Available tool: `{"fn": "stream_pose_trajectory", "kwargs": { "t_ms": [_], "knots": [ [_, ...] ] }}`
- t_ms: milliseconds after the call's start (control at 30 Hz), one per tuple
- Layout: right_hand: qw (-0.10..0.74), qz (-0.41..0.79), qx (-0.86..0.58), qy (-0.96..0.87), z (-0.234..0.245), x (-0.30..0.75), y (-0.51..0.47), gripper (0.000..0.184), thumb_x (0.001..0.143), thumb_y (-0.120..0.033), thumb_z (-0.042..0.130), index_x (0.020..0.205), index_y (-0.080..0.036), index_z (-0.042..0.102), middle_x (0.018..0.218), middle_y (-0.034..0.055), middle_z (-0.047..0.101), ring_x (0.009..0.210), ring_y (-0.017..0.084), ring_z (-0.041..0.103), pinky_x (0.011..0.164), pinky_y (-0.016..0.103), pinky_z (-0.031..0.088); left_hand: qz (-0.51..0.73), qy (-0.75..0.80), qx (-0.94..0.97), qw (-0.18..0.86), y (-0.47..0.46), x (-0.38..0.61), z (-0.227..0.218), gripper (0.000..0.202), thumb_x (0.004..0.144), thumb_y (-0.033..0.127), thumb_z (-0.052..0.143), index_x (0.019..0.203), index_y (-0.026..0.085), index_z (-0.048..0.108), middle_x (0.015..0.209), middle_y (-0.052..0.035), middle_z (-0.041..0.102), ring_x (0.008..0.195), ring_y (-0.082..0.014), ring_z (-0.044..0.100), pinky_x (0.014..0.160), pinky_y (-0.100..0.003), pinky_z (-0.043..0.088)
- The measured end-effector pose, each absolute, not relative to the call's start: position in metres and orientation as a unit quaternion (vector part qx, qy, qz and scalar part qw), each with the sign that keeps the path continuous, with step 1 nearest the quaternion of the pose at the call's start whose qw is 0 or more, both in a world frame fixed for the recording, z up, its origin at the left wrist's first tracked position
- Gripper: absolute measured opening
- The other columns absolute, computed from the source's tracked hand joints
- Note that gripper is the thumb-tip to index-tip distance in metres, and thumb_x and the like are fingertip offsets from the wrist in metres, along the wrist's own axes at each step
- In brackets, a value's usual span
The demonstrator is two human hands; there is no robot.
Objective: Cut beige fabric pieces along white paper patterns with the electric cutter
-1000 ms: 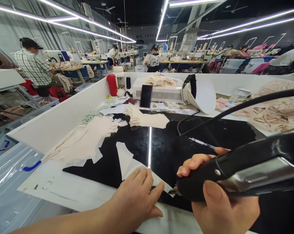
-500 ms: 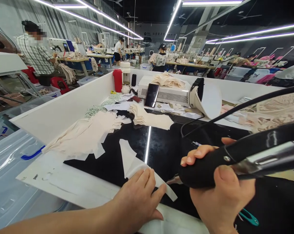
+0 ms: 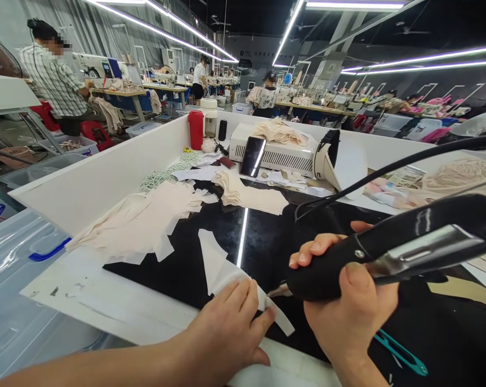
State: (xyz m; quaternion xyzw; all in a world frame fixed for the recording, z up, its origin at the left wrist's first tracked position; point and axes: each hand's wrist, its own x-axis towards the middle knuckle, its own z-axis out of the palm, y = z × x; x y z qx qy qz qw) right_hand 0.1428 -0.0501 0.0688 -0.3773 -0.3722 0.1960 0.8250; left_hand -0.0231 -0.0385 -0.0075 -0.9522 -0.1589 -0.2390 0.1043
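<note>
My left hand presses bent, closed fingers onto a white fabric piece on the black tabletop. A narrow strip of that piece sticks out past my fingertips to the right. In my right hand is a black corded hand tool with a shiny metal lever along its side. Its pointed metal tip touches or hovers just over the fabric's edge, close to my left fingers; which of these, I cannot tell. Beneath my right wrist lies a teal thread snipper, partly hidden.
Stacked cream fabric pieces lie left and at the back. A phone leans on a white vented machine with a nozzle. The cord crosses on the right. A white side wall borders the table. Co-workers sit beyond.
My right hand and the tool have moved left and slightly up, bringing the tip closer to my left fingers. My left hand and the fabric piece stay nearly in place.
</note>
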Motion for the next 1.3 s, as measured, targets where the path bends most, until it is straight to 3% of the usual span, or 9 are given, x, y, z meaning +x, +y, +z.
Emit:
{"fn": "stream_pose_trajectory", "kwargs": {
  "t_ms": [267, 533, 967, 1300],
  "knots": [
    [0.813, 0.205, -0.395, -0.376, 0.064, 0.140, -0.049, 0.038, 0.086, -0.031, 0.082, 0.118, -0.028, 0.061, 0.078, -0.0057, 0.069, 0.058, 0.015, 0.066, 0.055, 0.031, 0.060, -0.247, -0.145, -0.955, 0.081, -0.034, -0.026, -0.010, 0.088, 0.074, 0.078, 0.090, 0.132, 0.016, 0.066, 0.129, -0.0200, 0.077, 0.121, -0.0326, 0.076, 0.108, -0.042, 0.062],
    [0.817, 0.194, -0.393, -0.376, 0.064, 0.136, -0.056, 0.044, 0.083, -0.036, 0.086, 0.119, -0.028, 0.062, 0.077, -0.0061, 0.070, 0.058, 0.016, 0.065, 0.056, 0.032, 0.060, -0.231, -0.150, -0.961, 0.014, -0.028, -0.037, -0.004, 0.075, 0.079, 0.069, 0.090, 0.134, 0.025, 0.068, 0.137, -0.0138, 0.073, 0.127, -0.0357, 0.073, 0.111, -0.053, 0.062],
    [0.818, 0.205, -0.393, -0.367, 0.062, 0.135, -0.056, 0.050, 0.081, -0.042, 0.090, 0.120, -0.028, 0.062, 0.076, -0.0069, 0.072, 0.058, 0.016, 0.066, 0.057, 0.031, 0.060, -0.205, -0.157, -0.966, -0.010, -0.030, -0.044, -0.008, 0.085, 0.076, 0.073, 0.090, 0.143, 0.027, 0.064, 0.145, -0.0264, 0.067, 0.135, -0.0418, 0.069, 0.111, -0.059, 0.060],
    [0.827, 0.205, -0.387, -0.354, 0.067, 0.133, -0.046, 0.049, 0.081, -0.040, 0.088, 0.120, -0.028, 0.061, 0.078, -0.0067, 0.070, 0.058, 0.016, 0.065, 0.057, 0.031, 0.057, -0.187, -0.150, -0.971, -0.016, -0.029, -0.048, -0.006, 0.086, 0.079, 0.072, 0.089, 0.147, 0.028, 0.062, 0.150, -0.0294, 0.065, 0.142, -0.0432, 0.063, 0.112, -0.059, 0.059]
  ]
}}
